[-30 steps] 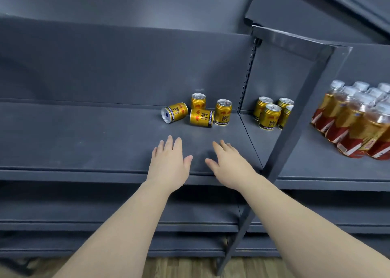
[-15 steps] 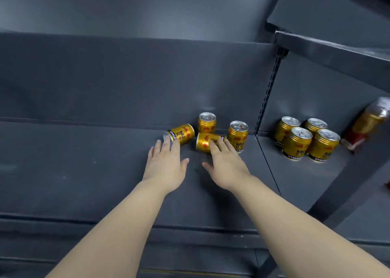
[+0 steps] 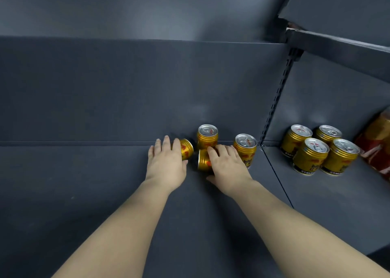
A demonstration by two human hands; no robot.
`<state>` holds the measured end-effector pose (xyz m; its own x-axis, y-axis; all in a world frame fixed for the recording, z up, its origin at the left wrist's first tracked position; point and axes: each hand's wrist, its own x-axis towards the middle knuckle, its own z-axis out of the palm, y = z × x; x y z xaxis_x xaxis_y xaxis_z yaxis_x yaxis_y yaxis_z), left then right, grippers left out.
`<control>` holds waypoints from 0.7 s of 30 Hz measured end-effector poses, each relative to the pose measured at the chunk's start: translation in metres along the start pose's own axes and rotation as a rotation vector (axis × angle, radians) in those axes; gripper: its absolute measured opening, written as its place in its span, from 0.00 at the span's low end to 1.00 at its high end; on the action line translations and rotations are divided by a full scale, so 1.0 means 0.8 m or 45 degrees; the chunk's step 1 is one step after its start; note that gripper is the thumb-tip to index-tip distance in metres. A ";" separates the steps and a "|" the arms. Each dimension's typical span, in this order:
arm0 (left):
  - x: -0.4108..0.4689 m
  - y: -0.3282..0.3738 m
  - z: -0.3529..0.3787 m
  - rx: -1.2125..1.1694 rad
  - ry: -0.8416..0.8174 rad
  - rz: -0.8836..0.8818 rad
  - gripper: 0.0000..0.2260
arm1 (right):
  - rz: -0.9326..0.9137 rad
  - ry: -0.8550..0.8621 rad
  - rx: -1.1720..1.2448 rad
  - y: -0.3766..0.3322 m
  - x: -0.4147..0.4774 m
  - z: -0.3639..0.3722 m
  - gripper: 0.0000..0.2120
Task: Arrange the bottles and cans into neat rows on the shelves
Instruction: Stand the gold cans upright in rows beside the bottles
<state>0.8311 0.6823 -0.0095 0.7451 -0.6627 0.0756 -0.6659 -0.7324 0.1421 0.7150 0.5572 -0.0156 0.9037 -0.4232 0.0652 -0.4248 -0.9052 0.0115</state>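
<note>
Grey steel shelf (image 3: pixel 84 193), left bay: stock was confined to its back right corner. Red-labelled bottle (image 3: pixel 377 142), far right edge: partly cut off, so its order could not be judged. Four gold cans (image 3: pixel 310 155), right bay: stood upright in a tight block, judged done. Left hand (image 3: pixel 166 161): fingers were extended and laid over one toppled can (image 3: pixel 186 149), nothing gripped. Right hand (image 3: pixel 228 168): fingers were spread loosely across a second toppled can (image 3: pixel 203 161), not closed round it. Rear can (image 3: pixel 207 137) and end can (image 3: pixel 245 149): upright, set apart, not aligned. Remaining, as judged: both fallen cans were to be righted and all four drawn into a row.
</note>
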 end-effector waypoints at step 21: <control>0.023 -0.015 0.016 -0.232 0.145 -0.027 0.32 | 0.079 0.060 0.018 -0.010 0.013 -0.001 0.33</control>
<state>0.8521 0.6769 -0.0228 0.7655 -0.6177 0.1801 -0.6394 -0.6990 0.3202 0.7277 0.5599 -0.0140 0.8721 -0.4763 0.1123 -0.4786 -0.8780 -0.0078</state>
